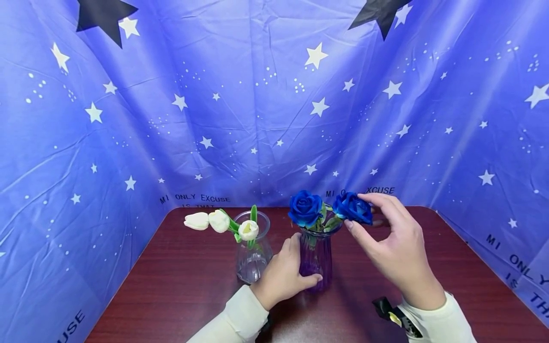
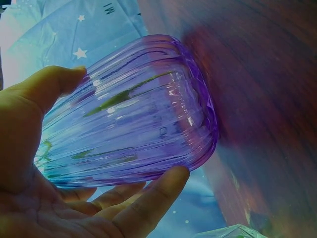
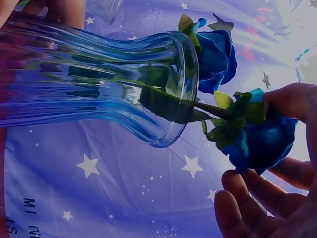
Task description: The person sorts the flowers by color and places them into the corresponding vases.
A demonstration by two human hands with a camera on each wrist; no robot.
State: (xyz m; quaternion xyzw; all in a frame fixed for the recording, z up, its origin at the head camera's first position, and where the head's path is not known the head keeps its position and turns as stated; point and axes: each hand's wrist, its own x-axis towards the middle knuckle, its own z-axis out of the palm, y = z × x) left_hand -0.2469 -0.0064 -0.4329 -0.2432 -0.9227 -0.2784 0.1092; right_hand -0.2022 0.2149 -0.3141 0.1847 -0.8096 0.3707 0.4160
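A purple ribbed glass vase (image 1: 316, 262) stands on the table with two blue artificial roses in its mouth. My left hand (image 1: 285, 274) grips its lower body from the left, the thumb across the front. In the left wrist view the vase (image 2: 133, 109) shows green stems inside. At the rim's right, my right hand (image 1: 399, 243) holds the head of one blue rose (image 1: 352, 208) between thumb and fingers. That rose's stem (image 3: 213, 109) runs down into the vase in the right wrist view. The other blue rose (image 1: 305, 208) leans left over the rim, untouched.
Left of my left hand stands a clear glass vase (image 1: 253, 262) with white tulips (image 1: 218, 221) leaning left out of it. The dark red wooden table (image 1: 180, 295) ends at a blue star-print cloth (image 1: 257, 119) hanging behind and on both sides.
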